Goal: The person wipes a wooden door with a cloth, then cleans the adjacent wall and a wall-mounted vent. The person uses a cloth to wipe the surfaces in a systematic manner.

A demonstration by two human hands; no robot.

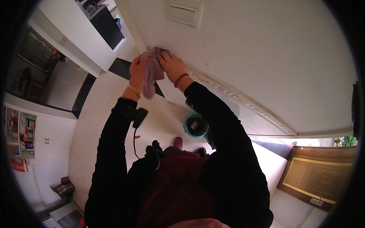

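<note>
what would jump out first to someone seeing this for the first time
Most striking are the two raised hands at top centre: the left hand and the right hand both grip a mauve cloth against the white wall. Below them, between the black sleeves, a teal bucket stands on the pale tiled floor. A white switch plate sits on the wall above.

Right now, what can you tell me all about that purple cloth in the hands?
The purple cloth is a soft, pale mauve rag, crumpled and bunched. Its top is pressed against the white wall near the corner, and a loose end hangs down. The left hand grips its left side, and the right hand presses on it from the right. It looks like plain fabric with no pattern.
</note>
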